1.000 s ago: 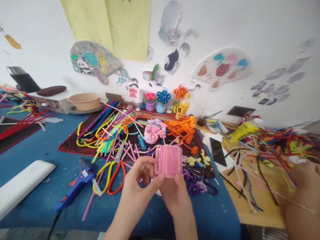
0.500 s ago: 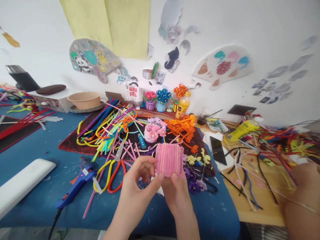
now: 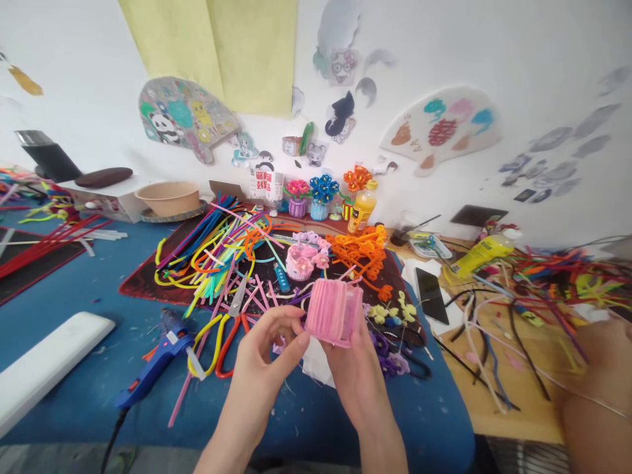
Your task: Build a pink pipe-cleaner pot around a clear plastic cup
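A small pot wrapped in upright pink pipe cleaners [image 3: 327, 311] is tilted between my hands above the blue table. My right hand [image 3: 353, 365] grips it from below and the right, with part of the fingers hidden behind it. At its lower left edge, my left hand [image 3: 274, 359] pinches with thumb and curled fingers. A gap in the wrapping shows a paler, see-through wall on the right side. Just behind stands a pink pot with pipe-cleaner flowers [image 3: 300, 262]. Scissors with yellow and red handles [image 3: 237, 303] lie left of my hands, beside a blue glue gun [image 3: 160, 368].
Loose pipe cleaners [image 3: 217, 253] cover the dark mat, with orange ones [image 3: 363, 253] on its right. Flower pots [image 3: 323, 197] and a juice bottle [image 3: 363, 207] line the wall. A phone [image 3: 431, 296] lies to the right. Another person's blurred hand [image 3: 605, 355] is at the far right.
The pink pot has turned in my hands, bringing the gap in its wrapping into view on the right. My left thumb has slid from its front to its left edge.
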{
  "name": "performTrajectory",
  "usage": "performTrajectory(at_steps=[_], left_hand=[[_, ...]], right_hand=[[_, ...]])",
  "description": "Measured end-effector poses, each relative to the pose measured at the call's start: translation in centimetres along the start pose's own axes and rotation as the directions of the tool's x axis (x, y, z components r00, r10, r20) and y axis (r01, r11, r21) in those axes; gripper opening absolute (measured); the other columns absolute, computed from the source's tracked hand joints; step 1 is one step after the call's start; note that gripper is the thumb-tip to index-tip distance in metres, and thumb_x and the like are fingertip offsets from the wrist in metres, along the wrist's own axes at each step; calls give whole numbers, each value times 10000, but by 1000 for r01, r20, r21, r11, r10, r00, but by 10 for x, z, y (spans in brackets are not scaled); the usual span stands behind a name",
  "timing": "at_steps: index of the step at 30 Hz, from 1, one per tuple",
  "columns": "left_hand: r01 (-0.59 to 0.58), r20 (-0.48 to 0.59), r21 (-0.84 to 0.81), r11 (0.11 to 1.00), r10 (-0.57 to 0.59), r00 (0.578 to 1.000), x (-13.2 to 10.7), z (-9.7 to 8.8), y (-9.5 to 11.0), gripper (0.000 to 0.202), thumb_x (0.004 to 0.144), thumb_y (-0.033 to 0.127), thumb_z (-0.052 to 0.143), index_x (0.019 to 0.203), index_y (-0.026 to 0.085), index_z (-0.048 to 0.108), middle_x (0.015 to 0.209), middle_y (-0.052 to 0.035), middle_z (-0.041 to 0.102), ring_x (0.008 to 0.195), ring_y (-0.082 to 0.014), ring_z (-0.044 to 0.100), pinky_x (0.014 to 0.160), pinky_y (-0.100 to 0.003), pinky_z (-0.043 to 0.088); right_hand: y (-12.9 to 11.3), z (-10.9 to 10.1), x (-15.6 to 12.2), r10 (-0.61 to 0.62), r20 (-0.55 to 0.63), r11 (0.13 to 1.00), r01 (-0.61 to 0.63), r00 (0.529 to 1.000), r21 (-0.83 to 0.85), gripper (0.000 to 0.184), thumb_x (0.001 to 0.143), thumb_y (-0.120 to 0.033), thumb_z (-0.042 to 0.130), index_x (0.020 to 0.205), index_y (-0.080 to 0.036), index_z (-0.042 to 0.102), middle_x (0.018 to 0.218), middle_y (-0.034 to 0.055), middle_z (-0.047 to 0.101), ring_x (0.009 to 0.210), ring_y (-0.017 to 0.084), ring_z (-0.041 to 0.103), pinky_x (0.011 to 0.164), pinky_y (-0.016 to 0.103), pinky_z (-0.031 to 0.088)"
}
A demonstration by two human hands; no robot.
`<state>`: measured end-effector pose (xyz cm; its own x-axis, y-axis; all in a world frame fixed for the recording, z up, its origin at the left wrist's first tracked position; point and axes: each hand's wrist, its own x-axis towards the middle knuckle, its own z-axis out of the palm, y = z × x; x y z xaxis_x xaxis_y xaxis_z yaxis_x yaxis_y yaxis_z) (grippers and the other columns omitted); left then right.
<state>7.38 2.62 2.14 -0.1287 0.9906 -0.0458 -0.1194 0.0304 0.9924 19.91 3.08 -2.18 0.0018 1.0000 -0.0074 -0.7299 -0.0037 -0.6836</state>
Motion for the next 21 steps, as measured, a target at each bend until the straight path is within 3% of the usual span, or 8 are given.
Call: performTrajectory(at_steps=[3, 7, 10, 13, 21], left_hand=[[-143, 9, 207, 968, 144, 989, -1, 0, -5, 292, 790, 309, 743, 1070, 251, 682, 975, -18, 673, 873, -192, 560, 797, -306, 421], [-178, 74, 260, 949, 164, 984, -4, 1, -9, 382, 819, 320, 732, 1175, 270, 604, 1163, -35, 659, 1064, -223, 573, 935, -353, 416], [-175, 86, 238, 955, 159, 984, -7, 2, -8, 389, 829, 327, 729, 1184, 262, 585, 1177, -39, 656, 1080, -218, 578, 973, -356, 413], [-190, 82, 244, 951, 175, 981, -10, 2, -7, 398, 823, 319, 733, 1185, 254, 579, 1189, -40, 650, 1083, -209, 580, 982, -343, 418], [-293, 76, 342, 893, 285, 956, -12, 0, -7, 422, 826, 324, 728, 1210, 251, 569, 1175, -37, 667, 1088, -195, 608, 979, -329, 449]], right_hand=[[-3, 0, -6, -34, -43, 998, 32, 999, -53, 710, 850, -393, 760, 1470, -433, 418, 1591, -21, 425, 1430, 208, 441, 1137, 364, 400], [-7, 4, -10, -79, -7, 994, 79, 997, -71, 755, 814, -392, 804, 1464, -446, 424, 1605, -16, 398, 1407, 230, 475, 1110, 385, 440], [-10, 6, -11, -87, 24, 992, 89, 996, -86, 742, 805, -411, 808, 1447, -468, 441, 1611, -28, 384, 1403, 242, 481, 1095, 410, 461], [-13, 7, -12, -102, 44, 988, 106, 994, -115, 793, 800, -411, 811, 1479, -439, 402, 1565, 22, 459, 1393, 270, 491, 1074, 459, 476], [-13, 5, -13, -162, 72, 966, 173, 984, -194, 756, 820, -425, 791, 1478, -419, 419, 1593, 15, 421, 1464, 279, 387, 1160, 473, 372]])
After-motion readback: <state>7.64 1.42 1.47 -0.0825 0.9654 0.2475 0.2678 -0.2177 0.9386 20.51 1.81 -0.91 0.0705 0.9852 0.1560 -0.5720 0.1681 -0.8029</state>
